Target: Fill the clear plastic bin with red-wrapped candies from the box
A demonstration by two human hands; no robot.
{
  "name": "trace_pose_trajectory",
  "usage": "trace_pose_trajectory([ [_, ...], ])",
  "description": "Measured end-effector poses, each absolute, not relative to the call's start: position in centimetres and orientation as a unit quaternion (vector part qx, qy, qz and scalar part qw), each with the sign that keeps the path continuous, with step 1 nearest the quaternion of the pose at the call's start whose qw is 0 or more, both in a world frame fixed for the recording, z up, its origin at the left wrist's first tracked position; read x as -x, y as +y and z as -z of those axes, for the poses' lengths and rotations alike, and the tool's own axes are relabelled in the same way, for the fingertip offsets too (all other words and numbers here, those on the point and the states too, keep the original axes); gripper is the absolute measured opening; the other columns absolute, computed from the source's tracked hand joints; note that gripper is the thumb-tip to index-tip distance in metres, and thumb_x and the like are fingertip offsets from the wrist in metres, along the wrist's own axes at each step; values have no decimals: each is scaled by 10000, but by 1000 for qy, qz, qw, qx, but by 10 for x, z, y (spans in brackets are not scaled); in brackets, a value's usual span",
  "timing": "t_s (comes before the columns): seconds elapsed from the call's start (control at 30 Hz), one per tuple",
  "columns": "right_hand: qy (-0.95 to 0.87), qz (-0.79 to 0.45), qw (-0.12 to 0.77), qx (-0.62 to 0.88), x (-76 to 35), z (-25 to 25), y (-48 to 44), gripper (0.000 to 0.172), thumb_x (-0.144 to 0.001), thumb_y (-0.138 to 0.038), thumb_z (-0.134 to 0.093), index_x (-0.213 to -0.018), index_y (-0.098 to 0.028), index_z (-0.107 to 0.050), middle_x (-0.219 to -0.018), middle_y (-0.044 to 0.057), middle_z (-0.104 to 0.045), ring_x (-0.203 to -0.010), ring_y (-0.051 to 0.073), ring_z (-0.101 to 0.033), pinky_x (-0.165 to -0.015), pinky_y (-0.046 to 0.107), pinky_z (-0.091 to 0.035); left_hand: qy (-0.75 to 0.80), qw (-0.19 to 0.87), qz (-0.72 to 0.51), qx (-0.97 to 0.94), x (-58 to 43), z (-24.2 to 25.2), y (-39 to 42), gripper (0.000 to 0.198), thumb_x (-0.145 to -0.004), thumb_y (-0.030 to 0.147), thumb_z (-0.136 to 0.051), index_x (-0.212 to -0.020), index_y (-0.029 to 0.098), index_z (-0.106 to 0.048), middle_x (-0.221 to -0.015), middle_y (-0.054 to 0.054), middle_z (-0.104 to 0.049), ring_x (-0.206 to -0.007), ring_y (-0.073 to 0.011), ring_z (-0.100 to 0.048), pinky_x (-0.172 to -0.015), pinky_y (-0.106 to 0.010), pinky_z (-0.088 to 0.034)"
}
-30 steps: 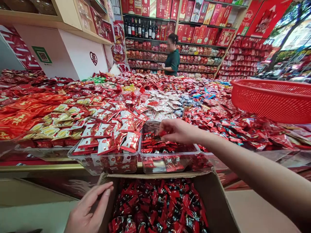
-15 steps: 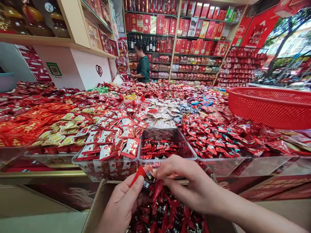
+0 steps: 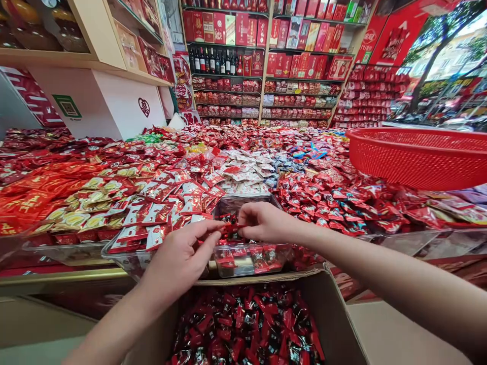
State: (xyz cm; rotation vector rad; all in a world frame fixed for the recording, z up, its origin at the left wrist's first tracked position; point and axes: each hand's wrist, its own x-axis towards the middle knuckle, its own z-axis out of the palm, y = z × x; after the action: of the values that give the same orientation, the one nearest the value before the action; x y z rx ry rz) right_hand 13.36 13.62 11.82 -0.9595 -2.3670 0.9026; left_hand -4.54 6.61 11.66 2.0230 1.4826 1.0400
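Observation:
Both hands are over a clear plastic bin (image 3: pixel 249 263) that holds small red-and-black wrapped candies. My left hand (image 3: pixel 186 251) comes from the lower left, thumb and forefinger nearly together at the red end of a wrapped candy (image 3: pixel 230 226). From the right, my right hand (image 3: pixel 262 222) reaches into the bin with fingers curled in a pinch beside that same candy; its fingertips are partly hidden. Below the bin's front stands an open cardboard box (image 3: pixel 342 314), and many loose red-and-black wrapped candies (image 3: pixel 247 324) lie inside it.
Red-and-white packets (image 3: pixel 152 213) heap up left of the bin, red-and-teal packets (image 3: pixel 331 203) right of it. White packets (image 3: pixel 247 170) lie behind. A large red plastic basket (image 3: pixel 414 157) rests on the goods at right. Shelves (image 3: pixel 266 61) with boxes and bottles line the back.
Both hands have moved forward and up from above the cardboard box to the plastic bin, leaving the box's candies uncovered. The view has shifted, and the person at the back shelves is no longer seen there.

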Motion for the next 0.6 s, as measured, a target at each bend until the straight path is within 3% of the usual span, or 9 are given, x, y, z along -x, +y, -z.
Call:
trace_pose_trajectory([
  [0.07, -880, -270, 146, 361, -128, -109, 149, 77, -596, -164, -538, -665, -142, -509, -629, -18, -538, -557, 66, -450, -500, 172, -347, 531, 132, -363, -754, 51, -114, 72, 196, -759, 296, -497, -923, 241, -589, -874, 10, -644, -772, -136, -589, -697, -239, -466],
  [0.17, -897, -248, 35, 365, -114, -100, 162, 87, -581, -184, -538, -655, -143, -520, -625, -11, -550, -545, 73, -450, -471, 167, -329, 498, 44, -380, -779, 55, -105, 80, 186, -753, 241, -503, -917, 214, -586, -857, 4, -649, -762, -131, -591, -706, -236, -466],
  [0.33, -907, -208, -103, 350, -93, -99, 169, 140, -606, -176, -502, -721, -128, -566, -676, 26, -579, -574, 95, -465, -469, 176, -317, 415, -17, -418, -808, 59, -87, 89, 217, -728, 128, -516, -929, 185, -576, -843, -18, -645, -751, -124, -585, -702, -236, -467],
  [0.6, -895, -290, -146, 305, -91, -77, 177, 148, -604, -144, -530, -742, -127, -581, -638, -3, -551, -548, 76, -443, -476, 165, -332, 348, -98, -362, -859, 66, -63, 99, 351, -688, 44, -532, -1017, 163, -517, -802, -49, -619, -740, -154, -536, -689, -310, -441],
])
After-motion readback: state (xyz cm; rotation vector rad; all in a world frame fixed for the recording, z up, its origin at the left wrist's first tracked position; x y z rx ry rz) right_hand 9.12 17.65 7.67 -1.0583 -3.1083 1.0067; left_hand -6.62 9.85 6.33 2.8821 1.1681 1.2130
